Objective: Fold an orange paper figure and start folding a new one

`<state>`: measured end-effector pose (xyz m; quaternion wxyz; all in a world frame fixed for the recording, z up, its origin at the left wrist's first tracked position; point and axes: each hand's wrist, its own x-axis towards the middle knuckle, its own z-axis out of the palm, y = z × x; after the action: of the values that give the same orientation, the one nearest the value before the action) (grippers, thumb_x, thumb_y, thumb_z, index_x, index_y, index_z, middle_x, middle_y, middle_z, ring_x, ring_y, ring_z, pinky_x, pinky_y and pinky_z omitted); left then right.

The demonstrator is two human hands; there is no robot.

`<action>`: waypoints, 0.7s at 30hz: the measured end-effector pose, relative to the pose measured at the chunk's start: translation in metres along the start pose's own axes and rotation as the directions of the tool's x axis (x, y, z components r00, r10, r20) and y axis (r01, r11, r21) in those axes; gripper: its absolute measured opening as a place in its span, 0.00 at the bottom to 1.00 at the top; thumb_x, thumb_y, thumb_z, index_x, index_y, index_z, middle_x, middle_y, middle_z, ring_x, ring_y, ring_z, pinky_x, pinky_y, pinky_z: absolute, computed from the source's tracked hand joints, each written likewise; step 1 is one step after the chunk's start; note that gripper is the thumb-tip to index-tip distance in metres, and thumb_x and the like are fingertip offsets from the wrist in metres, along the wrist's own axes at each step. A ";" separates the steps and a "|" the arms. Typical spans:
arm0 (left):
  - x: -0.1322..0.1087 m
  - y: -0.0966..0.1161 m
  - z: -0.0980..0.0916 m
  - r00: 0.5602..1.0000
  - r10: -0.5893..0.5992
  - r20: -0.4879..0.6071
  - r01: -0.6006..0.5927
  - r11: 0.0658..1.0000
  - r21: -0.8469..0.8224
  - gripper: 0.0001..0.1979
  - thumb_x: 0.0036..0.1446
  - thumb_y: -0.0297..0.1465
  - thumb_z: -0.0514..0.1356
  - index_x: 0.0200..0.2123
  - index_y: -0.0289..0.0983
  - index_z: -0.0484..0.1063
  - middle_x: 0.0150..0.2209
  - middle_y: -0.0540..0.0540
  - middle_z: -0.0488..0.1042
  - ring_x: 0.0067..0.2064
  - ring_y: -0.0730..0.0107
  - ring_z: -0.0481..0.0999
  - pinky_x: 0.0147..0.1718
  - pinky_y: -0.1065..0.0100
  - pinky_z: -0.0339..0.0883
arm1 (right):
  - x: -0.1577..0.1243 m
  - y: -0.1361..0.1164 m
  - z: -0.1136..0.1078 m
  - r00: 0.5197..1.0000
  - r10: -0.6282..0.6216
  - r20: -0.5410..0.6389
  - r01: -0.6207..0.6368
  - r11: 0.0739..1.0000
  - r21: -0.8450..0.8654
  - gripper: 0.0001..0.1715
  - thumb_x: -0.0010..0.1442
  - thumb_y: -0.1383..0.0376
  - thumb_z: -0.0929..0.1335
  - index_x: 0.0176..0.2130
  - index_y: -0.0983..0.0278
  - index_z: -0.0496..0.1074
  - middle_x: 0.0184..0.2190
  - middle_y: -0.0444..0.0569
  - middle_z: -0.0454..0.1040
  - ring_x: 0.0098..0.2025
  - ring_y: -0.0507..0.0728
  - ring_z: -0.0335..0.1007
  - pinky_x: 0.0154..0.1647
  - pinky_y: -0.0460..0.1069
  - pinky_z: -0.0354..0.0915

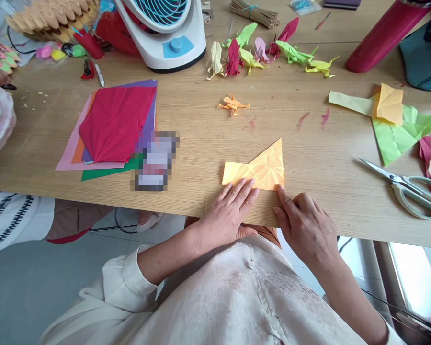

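Observation:
A folded piece of orange origami paper [267, 166], crossed by many creases, lies near the table's front edge. Its right part rises to a point, and a short strip reaches left. My left hand [233, 206] lies flat with fingers stretched, fingertips on the paper's lower left edge. My right hand [303, 220] has its index fingertip on the paper's lower right corner, the other fingers curled under with nothing visible in them. Beyond the paper sits a small orange origami frog [233, 104].
Scissors [405, 187] and paper offcuts [395, 124] lie to the right. At left are stacked coloured sheets [118, 122] and a blurred phone [156, 160]. A fan [165, 36], several origami figures [262, 52] and a red flask [384, 38] stand behind. Another person sits at left.

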<state>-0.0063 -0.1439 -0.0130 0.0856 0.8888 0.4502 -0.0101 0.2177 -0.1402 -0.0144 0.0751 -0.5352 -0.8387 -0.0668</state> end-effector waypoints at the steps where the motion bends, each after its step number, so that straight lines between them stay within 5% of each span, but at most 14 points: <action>1: 0.000 0.001 0.000 1.000 -0.007 -0.002 0.007 1.000 0.002 0.50 0.62 0.57 0.53 0.72 0.27 0.44 0.74 0.32 0.40 0.75 0.47 0.40 0.70 0.50 0.37 | 0.000 0.000 0.000 1.000 0.001 0.001 -0.001 1.000 0.001 0.26 0.72 0.58 0.61 0.63 0.66 0.69 0.33 0.49 0.68 0.30 0.56 0.63 0.30 0.51 0.54; 21: -0.006 0.002 0.000 0.995 -0.077 -0.069 0.076 0.997 -0.017 0.45 0.62 0.56 0.53 0.72 0.35 0.48 0.75 0.40 0.44 0.74 0.42 0.41 0.69 0.46 0.42 | 0.000 0.001 0.000 1.000 -0.001 0.003 0.001 1.000 0.019 0.26 0.72 0.58 0.60 0.63 0.67 0.68 0.33 0.49 0.67 0.30 0.56 0.63 0.30 0.51 0.55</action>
<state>-0.0081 -0.1495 -0.0121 0.0756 0.8700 0.4868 0.0207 0.2182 -0.1398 -0.0145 0.0789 -0.5343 -0.8396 -0.0578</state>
